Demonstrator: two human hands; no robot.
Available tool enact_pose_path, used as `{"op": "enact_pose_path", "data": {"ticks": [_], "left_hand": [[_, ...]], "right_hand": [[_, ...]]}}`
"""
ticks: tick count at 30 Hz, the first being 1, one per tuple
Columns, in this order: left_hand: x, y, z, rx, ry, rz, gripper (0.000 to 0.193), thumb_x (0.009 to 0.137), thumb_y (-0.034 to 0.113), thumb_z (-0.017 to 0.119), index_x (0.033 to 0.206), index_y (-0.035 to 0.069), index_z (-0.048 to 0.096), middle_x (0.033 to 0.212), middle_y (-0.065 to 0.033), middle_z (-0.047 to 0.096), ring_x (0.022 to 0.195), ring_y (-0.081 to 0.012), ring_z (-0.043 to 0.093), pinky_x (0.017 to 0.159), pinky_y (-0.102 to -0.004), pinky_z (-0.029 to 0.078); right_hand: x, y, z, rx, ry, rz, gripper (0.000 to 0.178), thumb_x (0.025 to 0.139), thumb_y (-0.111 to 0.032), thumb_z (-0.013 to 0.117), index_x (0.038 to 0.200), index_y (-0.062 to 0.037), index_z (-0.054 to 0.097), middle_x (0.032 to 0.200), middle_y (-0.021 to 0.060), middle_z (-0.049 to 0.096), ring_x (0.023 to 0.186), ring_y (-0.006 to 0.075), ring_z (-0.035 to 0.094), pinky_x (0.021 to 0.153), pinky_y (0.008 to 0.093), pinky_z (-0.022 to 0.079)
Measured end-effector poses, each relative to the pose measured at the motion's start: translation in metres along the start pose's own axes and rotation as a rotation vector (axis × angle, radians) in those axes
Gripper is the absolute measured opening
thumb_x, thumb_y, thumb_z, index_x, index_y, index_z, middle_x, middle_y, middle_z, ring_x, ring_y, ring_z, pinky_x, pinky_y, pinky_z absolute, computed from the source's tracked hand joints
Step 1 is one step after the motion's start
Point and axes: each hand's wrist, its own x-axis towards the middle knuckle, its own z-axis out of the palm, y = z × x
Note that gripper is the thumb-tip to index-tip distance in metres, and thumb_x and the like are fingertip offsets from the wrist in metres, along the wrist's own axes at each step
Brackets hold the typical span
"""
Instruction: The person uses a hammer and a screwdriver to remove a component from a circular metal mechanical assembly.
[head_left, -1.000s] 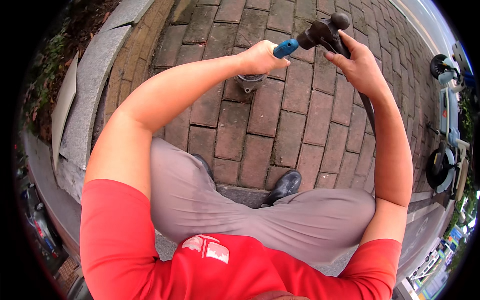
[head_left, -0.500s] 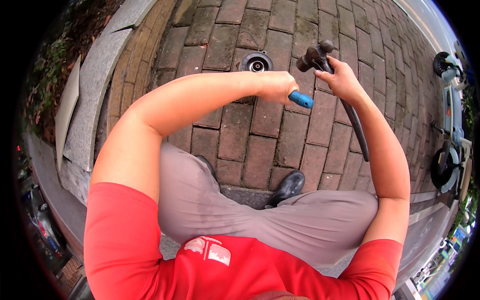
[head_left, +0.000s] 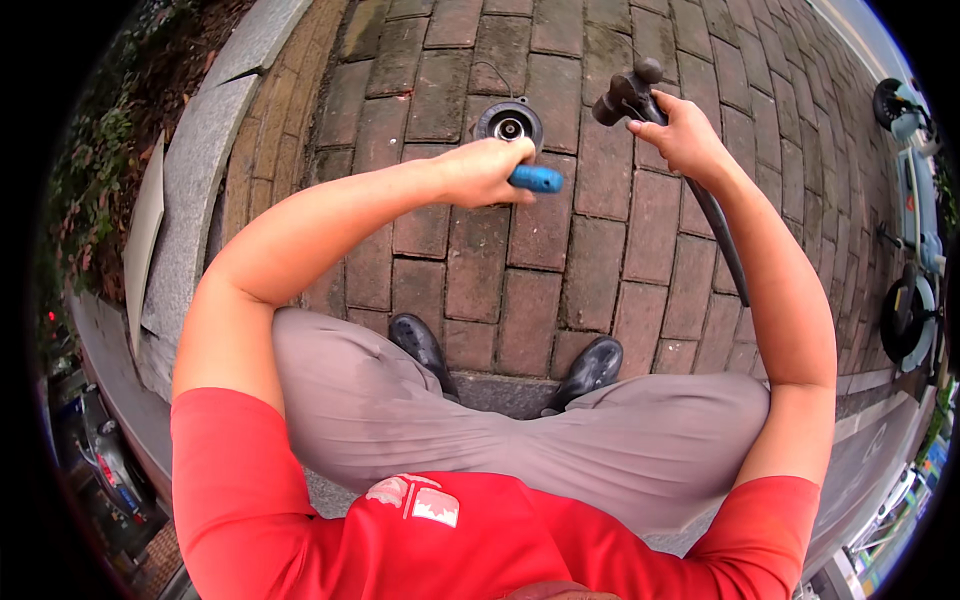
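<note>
My left hand grips a blue handle, my right hand a hammer near its head.
The left has swung leftward, hiding the near rim of the round metal part on brick paving; a pale-blue scooter stands right.

No legible wording or numerals can be made out. On the chest of the red shirt, a white print is borne, in which two pictorial shapes are set side by side and parted by a thin upright line, with any lettering left unreadable. At the right rim, a faint pale mark is seen on a grey strip, and blurred coloured patches are shown, both too indistinct to be read.
</note>
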Motion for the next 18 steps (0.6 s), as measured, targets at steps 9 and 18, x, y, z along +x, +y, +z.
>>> {"op": "enact_pose_path", "data": {"ticks": [9,18], "left_hand": [[0.021,-0.014,-0.068,-0.806,0.192,0.027,0.027,0.085,0.022,0.077,0.079,0.011,0.053,0.077,0.0042,0.053,0.076,-0.0076,0.052,0.072,-0.0264,0.042],[0.022,-0.004,-0.046,-0.682,0.418,0.022,0.028,0.084,0.024,0.079,0.077,0.010,0.056,0.075,0.0052,0.051,0.073,-0.0065,0.048,0.068,-0.0254,0.041]], "right_hand": [[-0.011,-0.017,-0.009,0.037,0.147,-0.174,0.056,0.085,-0.027,0.074,0.130,0.0010,0.059,0.089,0.0119,0.069,0.082,0.0185,0.064,0.079,0.0328,0.050],[-0.023,-0.047,-0.020,0.151,0.151,-0.261,0.061,0.085,-0.026,0.075,0.134,0.0045,0.055,0.096,0.0083,0.069,0.086,0.0129,0.062,0.082,0.0289,0.049]]}}
